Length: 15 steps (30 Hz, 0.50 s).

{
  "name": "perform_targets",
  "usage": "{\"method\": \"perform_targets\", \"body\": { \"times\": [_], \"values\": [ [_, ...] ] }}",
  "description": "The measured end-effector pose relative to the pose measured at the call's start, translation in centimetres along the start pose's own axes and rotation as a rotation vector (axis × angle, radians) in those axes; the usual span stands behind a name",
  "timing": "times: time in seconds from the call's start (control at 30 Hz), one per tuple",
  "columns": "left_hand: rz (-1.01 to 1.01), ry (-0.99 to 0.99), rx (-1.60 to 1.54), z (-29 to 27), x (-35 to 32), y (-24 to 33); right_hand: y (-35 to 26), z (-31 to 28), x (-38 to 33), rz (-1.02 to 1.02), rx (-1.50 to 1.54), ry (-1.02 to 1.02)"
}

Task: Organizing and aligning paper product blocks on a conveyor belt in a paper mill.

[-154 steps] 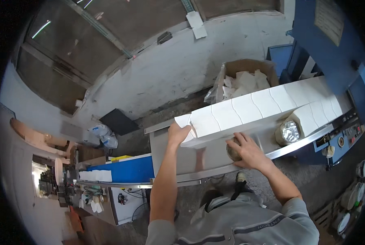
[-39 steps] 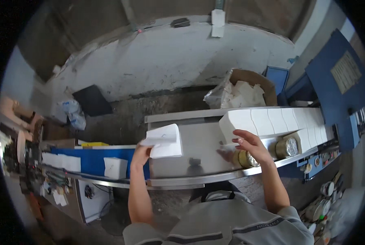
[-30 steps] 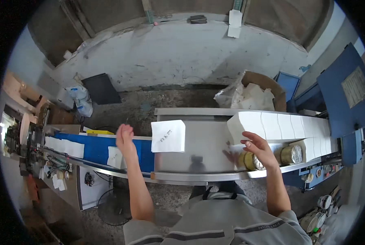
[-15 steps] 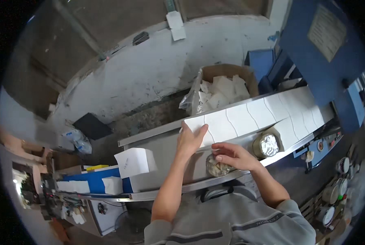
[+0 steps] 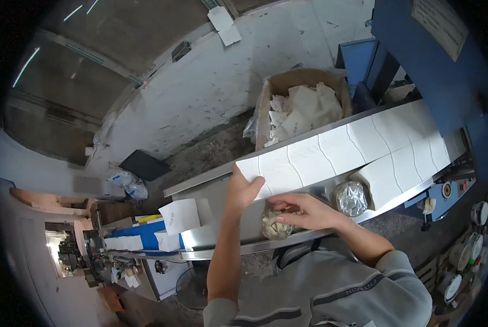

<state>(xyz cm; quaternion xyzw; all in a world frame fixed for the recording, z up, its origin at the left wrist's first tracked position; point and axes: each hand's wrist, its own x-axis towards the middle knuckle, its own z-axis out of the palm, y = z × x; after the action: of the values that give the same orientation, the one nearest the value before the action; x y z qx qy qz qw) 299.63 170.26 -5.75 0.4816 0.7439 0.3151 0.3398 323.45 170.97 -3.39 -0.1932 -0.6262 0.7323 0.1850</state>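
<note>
A row of white folded card or paper stacks runs along the metal trough, split by wavy dark lines. My left hand is closed round the left end of this row, its thumb on the near side and its other fingers partly hidden. Just right of it, my right hand reaches over a round clear container with pale pieces in it. Thumb and fingers there are apart, with nothing visible between them. A second round bundle, shiny and foil-like, sits against the near stacks.
Behind the trough stands a cardboard box with crumpled white scraps. A blue machine rises at the right end. To the left, a white sheet and smaller white pieces lie by a blue surface. Several pots stand lower right.
The view has shifted, so the surroundings sit differently in it. My left hand stays at the row's end, and my right hand remains over the clear container, its fingers curled slightly more.
</note>
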Motion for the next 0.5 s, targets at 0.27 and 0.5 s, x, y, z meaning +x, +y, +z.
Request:
{"method": "perform_targets", "body": {
  "times": [0.27, 0.5],
  "values": [
    [-0.071, 0.111, -0.007, -2.9, -1.1, -1.5, 1.5, 2.8, 3.6, 0.085, 0.232, -0.013],
    [-0.151, -0.024, -0.899, -11.3, -3.4, -15.5, 1.6, 3.9, 4.3, 0.147, 0.152, 0.113]
  ]
}}
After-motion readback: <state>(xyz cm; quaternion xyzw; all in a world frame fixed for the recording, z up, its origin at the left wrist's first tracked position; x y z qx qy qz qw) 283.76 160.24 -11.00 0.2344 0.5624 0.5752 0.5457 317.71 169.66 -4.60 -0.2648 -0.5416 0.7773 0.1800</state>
